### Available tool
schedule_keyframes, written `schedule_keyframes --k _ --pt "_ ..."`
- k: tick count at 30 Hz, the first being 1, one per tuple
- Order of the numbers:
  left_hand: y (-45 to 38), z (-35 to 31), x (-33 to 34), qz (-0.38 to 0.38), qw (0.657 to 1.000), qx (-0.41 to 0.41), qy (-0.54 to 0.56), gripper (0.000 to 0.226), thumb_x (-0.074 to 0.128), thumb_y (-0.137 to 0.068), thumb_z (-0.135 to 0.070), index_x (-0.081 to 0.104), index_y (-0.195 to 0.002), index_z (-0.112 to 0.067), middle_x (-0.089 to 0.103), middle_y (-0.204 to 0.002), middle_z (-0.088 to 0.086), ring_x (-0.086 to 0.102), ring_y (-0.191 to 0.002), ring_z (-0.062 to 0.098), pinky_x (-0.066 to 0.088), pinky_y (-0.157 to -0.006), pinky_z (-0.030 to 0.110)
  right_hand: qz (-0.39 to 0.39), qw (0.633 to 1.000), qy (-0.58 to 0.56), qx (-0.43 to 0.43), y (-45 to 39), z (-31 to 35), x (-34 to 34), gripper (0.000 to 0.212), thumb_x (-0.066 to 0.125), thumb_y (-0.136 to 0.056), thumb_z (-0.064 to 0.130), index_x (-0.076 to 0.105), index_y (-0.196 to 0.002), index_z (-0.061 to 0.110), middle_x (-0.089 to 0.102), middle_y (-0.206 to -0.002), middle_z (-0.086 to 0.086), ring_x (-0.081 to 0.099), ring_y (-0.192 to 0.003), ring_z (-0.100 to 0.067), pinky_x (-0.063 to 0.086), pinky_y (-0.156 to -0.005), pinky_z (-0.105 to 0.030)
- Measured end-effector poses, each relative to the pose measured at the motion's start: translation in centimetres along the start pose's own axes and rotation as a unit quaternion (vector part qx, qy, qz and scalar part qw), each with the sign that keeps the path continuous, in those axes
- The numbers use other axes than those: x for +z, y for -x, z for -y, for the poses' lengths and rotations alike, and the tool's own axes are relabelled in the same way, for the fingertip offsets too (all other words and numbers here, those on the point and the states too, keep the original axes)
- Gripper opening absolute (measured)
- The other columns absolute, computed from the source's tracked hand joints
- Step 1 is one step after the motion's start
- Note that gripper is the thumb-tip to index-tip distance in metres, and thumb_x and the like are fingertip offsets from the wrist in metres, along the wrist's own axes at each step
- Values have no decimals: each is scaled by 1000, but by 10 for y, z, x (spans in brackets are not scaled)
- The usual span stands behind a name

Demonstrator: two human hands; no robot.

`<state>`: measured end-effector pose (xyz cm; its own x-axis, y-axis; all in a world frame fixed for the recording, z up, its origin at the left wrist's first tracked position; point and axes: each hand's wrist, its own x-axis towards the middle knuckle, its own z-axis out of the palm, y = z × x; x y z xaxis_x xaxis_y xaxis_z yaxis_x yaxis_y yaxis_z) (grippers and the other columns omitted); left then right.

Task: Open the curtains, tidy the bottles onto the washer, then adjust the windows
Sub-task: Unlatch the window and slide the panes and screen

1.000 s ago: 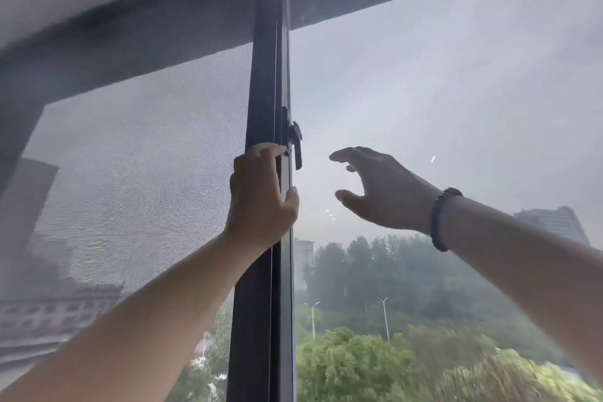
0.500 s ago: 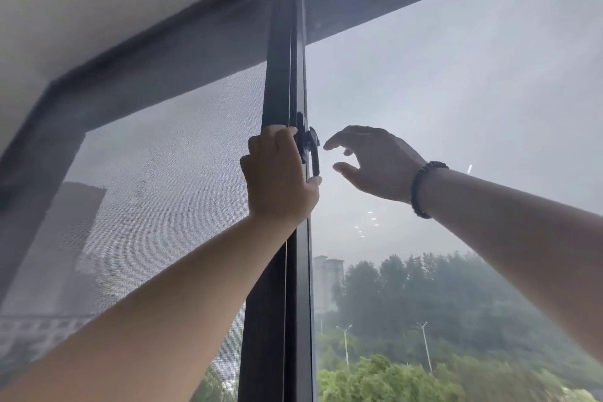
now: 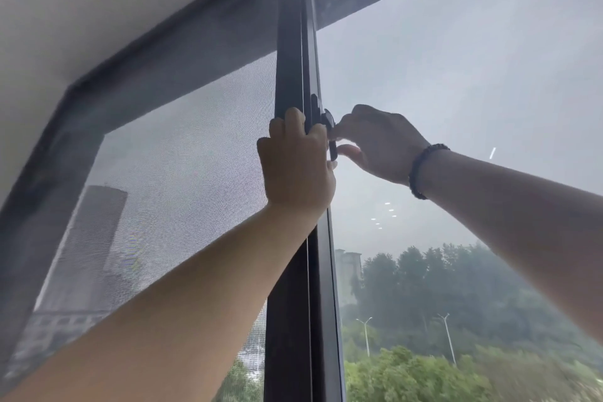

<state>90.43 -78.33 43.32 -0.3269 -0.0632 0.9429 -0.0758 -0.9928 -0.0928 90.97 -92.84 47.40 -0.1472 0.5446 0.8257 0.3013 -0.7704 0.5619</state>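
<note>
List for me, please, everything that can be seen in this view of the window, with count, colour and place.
window frame: one, black, upright post in the middle, with a top bar.
latch handle: one, black, on the post's right edge, pointing down.
insect screen: one, grey mesh, left of the post.
glass pane: one, clear, right of the post.
ceiling: white, top left.
trees: green, outside, lower right.
street lamps: two, pale, among the trees.
bracelet: one, dark beads, on the right wrist.
left hand: grips the post.
right hand: pinches the latch handle.
</note>
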Motion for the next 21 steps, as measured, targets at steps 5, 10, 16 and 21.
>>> schedule_keyframes --k 5,10,16,21 --pt "2 0 4 -22 1000 13 -17 28 84 -67 -27 64 -81 -15 55 -97 6 55 -88 28 31 -65 33 7 1000 0 -16 1 1 -2 19 51 -97 26 65 -108 28 60 -92 8 51 -102 -14 42 -73 -30" --pt "3 0 10 -38 997 41 -43 27 85 -64 -12 64 -81 -14 59 -89 5 56 -81 30 39 -63 35 -31 998 47 -41 1 7 -2 15 52 -96 20 67 -96 17 62 -84 -3 47 -79 -19 41 -66 -32" --pt "3 1 12 -43 995 61 -60 34 89 -55 -6 63 -76 -14 61 -75 2 55 -69 25 42 -59 32 -101 989 65 -82 0 4 5 12 72 -79 6 67 -69 9 59 -59 -3 60 -65 -27 46 -50 -28" --pt "4 3 9 -49 996 63 -44 36 89 -53 -4 60 -71 -15 62 -71 2 57 -66 23 44 -59 29 -100 991 46 -73 0 5 3 6 71 -82 10 73 -79 15 63 -66 -1 60 -68 -24 43 -54 -26"
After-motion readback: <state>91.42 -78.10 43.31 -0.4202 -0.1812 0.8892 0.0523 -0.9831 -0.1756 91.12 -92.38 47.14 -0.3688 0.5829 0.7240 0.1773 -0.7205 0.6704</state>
